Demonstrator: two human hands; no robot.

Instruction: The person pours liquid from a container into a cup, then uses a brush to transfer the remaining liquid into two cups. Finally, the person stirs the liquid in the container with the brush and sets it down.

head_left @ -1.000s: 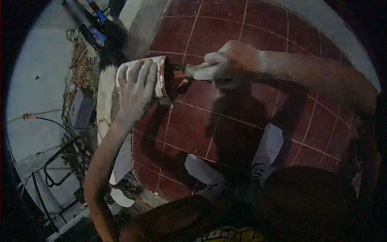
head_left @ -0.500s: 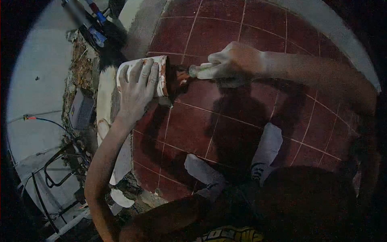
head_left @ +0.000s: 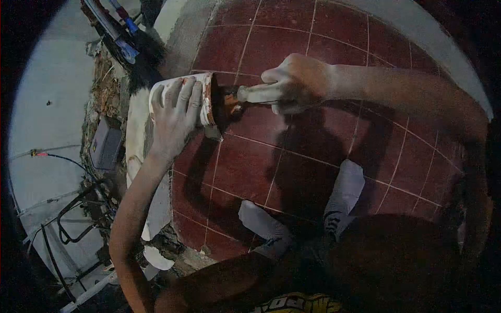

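Note:
My left hand [head_left: 175,112] is wrapped around a white paint can [head_left: 201,99] that lies tipped on its side, its red-stained mouth facing right. My right hand [head_left: 295,83] grips the pale handle of a paintbrush [head_left: 249,95], and the brush's head is pushed into the can's mouth, where it is partly hidden. Both hands hover over a dark red tiled floor [head_left: 297,156] with pale grout lines.
My two shoes [head_left: 344,193] stand on the tiles below the hands. Left of the floor runs a rough concrete edge [head_left: 138,135] with rubble, a dark box [head_left: 104,146], cables [head_left: 57,156] and a metal frame. Tools lie at the top left [head_left: 117,34].
My right hand and the brush shifted a little to the left, pushing the brush head deeper into the can. My left hand kept the can in place.

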